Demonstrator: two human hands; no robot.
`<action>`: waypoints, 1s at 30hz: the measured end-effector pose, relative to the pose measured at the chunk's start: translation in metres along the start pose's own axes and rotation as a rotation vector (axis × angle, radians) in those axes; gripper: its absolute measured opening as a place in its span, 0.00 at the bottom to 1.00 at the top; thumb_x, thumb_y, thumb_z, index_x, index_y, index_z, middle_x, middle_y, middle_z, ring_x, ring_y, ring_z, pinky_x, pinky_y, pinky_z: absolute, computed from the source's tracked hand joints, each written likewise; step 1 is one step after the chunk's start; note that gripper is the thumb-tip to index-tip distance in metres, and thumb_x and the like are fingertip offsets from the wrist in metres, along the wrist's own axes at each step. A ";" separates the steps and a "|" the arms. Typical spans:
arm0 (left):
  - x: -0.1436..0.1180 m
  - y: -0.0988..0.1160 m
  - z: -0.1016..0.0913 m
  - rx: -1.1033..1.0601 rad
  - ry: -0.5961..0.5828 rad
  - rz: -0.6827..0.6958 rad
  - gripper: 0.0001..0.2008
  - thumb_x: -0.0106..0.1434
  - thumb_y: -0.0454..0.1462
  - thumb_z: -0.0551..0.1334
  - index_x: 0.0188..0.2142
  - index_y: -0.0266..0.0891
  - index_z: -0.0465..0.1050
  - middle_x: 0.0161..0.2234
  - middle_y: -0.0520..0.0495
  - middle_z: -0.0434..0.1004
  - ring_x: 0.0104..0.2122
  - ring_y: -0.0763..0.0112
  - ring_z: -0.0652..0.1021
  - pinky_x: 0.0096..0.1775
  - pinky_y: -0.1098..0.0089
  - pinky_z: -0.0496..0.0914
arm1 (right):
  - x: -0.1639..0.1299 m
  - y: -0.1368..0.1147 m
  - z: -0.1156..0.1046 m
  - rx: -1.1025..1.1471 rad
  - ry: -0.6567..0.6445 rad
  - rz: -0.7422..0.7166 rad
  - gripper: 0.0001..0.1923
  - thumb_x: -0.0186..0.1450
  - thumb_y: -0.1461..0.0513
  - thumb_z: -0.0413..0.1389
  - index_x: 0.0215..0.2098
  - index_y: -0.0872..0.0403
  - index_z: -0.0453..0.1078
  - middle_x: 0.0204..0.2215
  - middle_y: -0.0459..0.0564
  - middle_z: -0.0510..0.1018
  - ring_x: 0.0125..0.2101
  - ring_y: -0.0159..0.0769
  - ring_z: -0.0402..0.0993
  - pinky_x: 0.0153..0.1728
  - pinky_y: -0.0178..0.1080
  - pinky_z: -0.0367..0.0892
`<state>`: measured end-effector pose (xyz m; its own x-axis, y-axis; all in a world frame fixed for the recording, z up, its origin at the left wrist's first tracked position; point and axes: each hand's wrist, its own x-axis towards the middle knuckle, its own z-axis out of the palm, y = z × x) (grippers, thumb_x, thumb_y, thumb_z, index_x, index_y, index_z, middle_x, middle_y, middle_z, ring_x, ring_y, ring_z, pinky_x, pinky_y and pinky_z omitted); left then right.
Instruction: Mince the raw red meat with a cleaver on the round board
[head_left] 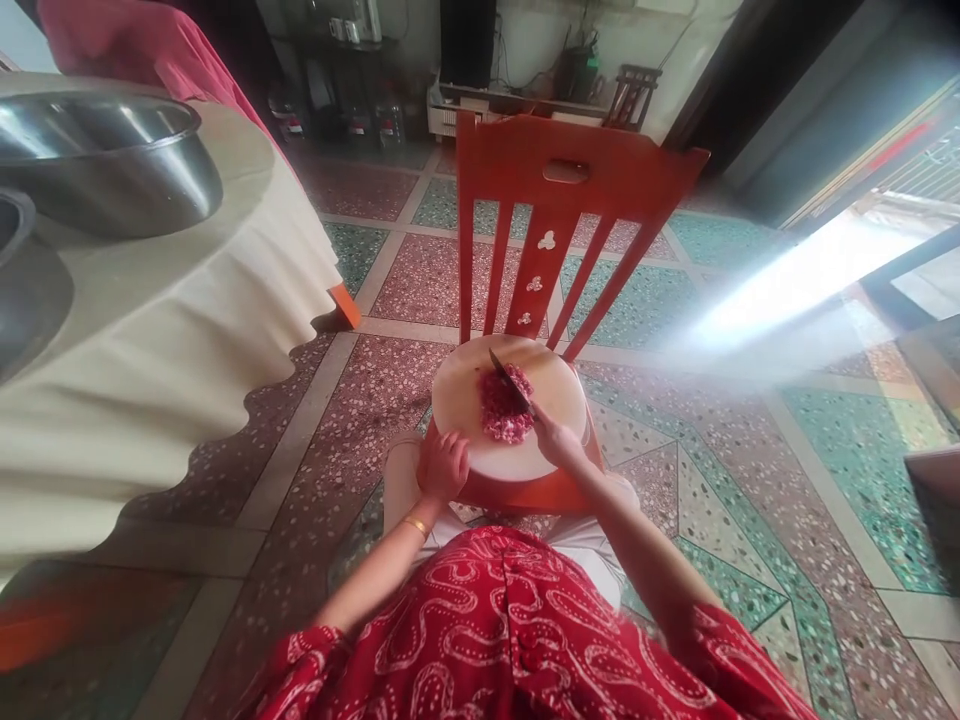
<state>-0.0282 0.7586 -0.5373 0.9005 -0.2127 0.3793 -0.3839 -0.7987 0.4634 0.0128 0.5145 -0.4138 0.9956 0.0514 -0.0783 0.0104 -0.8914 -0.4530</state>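
A round, pale cutting board point(457, 385) rests on the seat of a red wooden chair point(517, 495) in front of me. In its middle lies a mound of chopped raw meat point(506, 425), pink and red with whitish bits. My right hand point(557, 440) is closed around the handle of a knife point(508, 382), whose dark blade lies slanted across the meat, tip toward the far left. My left hand point(448, 465), below a gold-coloured bracelet, grips the board's near left rim with bent fingers; its thumb is not clearly visible.
At left, a table with a cream cloth point(247, 250) holds a large steel basin point(150, 170) and part of another metal vessel point(22, 280). The chair's slatted back point(570, 170) rises behind the board. Light enters through a doorway point(862, 230) at right.
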 end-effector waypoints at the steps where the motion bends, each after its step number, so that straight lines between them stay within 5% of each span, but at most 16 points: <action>1: -0.002 -0.001 0.001 -0.001 -0.004 0.010 0.13 0.64 0.35 0.51 0.47 0.39 0.66 0.52 0.41 0.67 0.55 0.59 0.65 0.56 0.54 0.61 | 0.000 0.001 -0.001 0.002 -0.002 -0.003 0.27 0.66 0.55 0.46 0.63 0.45 0.54 0.39 0.48 0.79 0.39 0.41 0.76 0.44 0.41 0.68; 6: -0.008 -0.007 0.005 0.011 -0.017 0.052 0.16 0.64 0.34 0.50 0.51 0.38 0.64 0.55 0.40 0.63 0.58 0.59 0.61 0.57 0.53 0.60 | 0.002 0.003 -0.005 0.046 0.092 0.020 0.29 0.66 0.55 0.46 0.64 0.47 0.50 0.43 0.50 0.77 0.42 0.42 0.75 0.45 0.41 0.68; 10: -0.009 -0.009 0.006 0.003 -0.046 0.038 0.17 0.65 0.35 0.49 0.52 0.39 0.63 0.56 0.41 0.62 0.59 0.60 0.60 0.57 0.53 0.60 | 0.003 0.003 -0.006 0.051 0.011 0.002 0.25 0.66 0.56 0.45 0.61 0.45 0.57 0.42 0.48 0.78 0.41 0.41 0.75 0.45 0.41 0.68; 16: -0.011 -0.012 0.008 -0.010 -0.044 0.081 0.17 0.65 0.35 0.50 0.54 0.39 0.62 0.59 0.41 0.60 0.61 0.60 0.57 0.59 0.54 0.58 | -0.003 0.005 -0.005 0.068 0.130 0.021 0.27 0.67 0.55 0.43 0.64 0.47 0.51 0.43 0.50 0.78 0.43 0.41 0.74 0.47 0.41 0.67; 21: -0.011 -0.012 0.009 0.004 -0.043 0.053 0.17 0.65 0.36 0.50 0.54 0.40 0.62 0.57 0.41 0.62 0.60 0.60 0.59 0.58 0.53 0.60 | -0.005 0.005 -0.009 0.071 0.076 0.027 0.26 0.66 0.56 0.45 0.62 0.45 0.56 0.43 0.48 0.77 0.41 0.41 0.75 0.45 0.42 0.69; 26: -0.011 -0.013 0.010 0.016 -0.050 0.088 0.18 0.65 0.35 0.49 0.54 0.38 0.61 0.58 0.40 0.60 0.61 0.59 0.57 0.58 0.52 0.59 | -0.006 0.003 -0.016 0.094 0.212 0.051 0.26 0.67 0.56 0.43 0.64 0.47 0.52 0.49 0.51 0.73 0.47 0.43 0.71 0.47 0.42 0.67; 30: -0.011 -0.012 0.010 0.016 -0.044 0.058 0.17 0.65 0.35 0.49 0.53 0.39 0.62 0.58 0.41 0.61 0.60 0.60 0.59 0.58 0.52 0.60 | -0.007 0.008 -0.004 0.086 0.098 0.040 0.25 0.66 0.56 0.44 0.62 0.46 0.55 0.48 0.49 0.75 0.46 0.43 0.72 0.44 0.44 0.69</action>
<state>-0.0314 0.7649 -0.5549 0.8852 -0.2827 0.3693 -0.4323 -0.7932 0.4288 0.0062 0.5053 -0.4133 0.9994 -0.0315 -0.0132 -0.0337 -0.8498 -0.5261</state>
